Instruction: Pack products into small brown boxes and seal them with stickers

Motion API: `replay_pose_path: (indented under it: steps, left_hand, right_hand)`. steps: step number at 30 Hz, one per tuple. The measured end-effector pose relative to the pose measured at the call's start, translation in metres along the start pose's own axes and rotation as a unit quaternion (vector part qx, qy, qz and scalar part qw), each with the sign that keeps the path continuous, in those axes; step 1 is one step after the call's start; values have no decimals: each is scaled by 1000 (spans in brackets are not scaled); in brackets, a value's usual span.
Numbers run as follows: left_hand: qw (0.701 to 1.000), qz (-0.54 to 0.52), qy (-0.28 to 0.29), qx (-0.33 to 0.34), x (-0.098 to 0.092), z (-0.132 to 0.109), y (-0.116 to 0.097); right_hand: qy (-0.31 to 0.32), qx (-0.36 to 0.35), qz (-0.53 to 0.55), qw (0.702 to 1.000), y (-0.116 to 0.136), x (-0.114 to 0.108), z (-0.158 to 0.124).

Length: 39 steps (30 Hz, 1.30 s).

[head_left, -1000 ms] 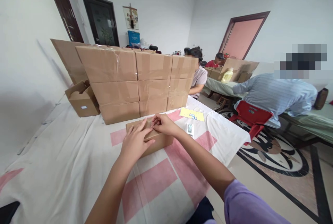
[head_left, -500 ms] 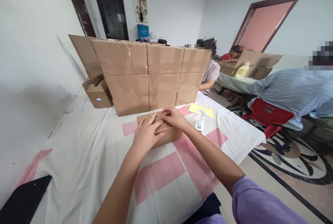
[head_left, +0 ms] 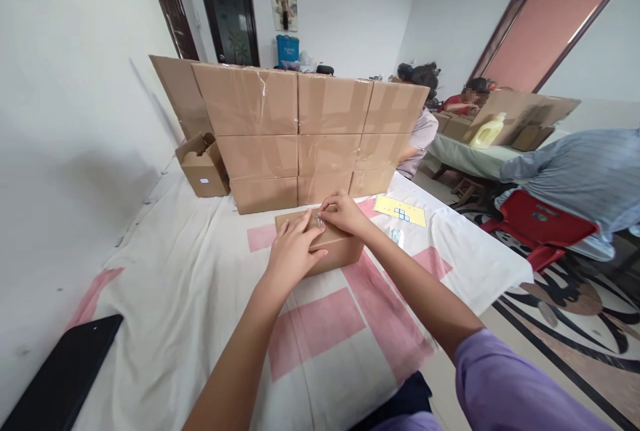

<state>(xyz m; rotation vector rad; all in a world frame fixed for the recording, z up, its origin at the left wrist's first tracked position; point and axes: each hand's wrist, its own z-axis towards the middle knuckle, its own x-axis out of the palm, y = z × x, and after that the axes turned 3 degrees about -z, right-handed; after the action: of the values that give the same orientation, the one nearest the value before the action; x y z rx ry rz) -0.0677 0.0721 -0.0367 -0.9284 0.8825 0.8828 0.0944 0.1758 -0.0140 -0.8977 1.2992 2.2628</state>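
A closed brown cardboard box (head_left: 343,257) lies on the cloth-covered table in front of me. My left hand (head_left: 295,247) rests on its top and near side, with the fingers stretched out. My right hand (head_left: 345,213) is closed in a pinch over the top of the box, beside the left fingertips. A shiny, clear strip that looks like tape (head_left: 320,221) shows at its fingertips. Right of the box lie a small white item (head_left: 397,237) and a yellow sheet with blue-edged labels (head_left: 400,211).
A wall of taped cardboard boxes (head_left: 265,157) stands behind, with an open box (head_left: 204,174) to its left. A black phone-like slab (head_left: 65,374) lies at the near left. Other people sit beyond, one by a red chair (head_left: 547,217). A yellow bottle (head_left: 487,132) stands on another table.
The view has swung a little, so everything sits further right. My right fingers have lifted slightly, and the clear strip now shows beneath them. The left hand keeps its place on the box.
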Motion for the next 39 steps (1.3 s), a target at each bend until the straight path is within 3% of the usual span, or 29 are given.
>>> replay_pose_path:
  steps: [9, 14, 21, 27, 31, 34, 36, 39]
  left_hand:
    - [1000, -6, 4, 14, 2, 0, 1]
    - [999, -23, 25, 25, 0, 0, 0]
    - [998, -33, 39, 44, -3, 0, -1]
    - [997, -9, 52, 54, -4, -1, -12]
    - [998, 21, 37, 43, -3, -4, -24]
    - [997, 54, 17, 44, -7, -10, -31]
    - [996, 76, 8, 52, -12, -15, -36]
    - [990, 89, -25, 105, -15, -22, -49]
  right_hand:
    - [63, -2, -56, 996, -14, 3, 10]
    - [55, 37, -142, 988, -11, -5, 14]
    - [150, 74, -189, 968, -10, -17, 30]
    - [82, 91, -253, 960, -6, -4, 33]
    - [89, 57, -224, 969, -9, -7, 40]
    - [62, 19, -157, 986, -38, -33, 42]
    - [-27, 38, -97, 994, -77, -60, 35]
    - [-120, 187, -122, 967, -152, -104, 9]
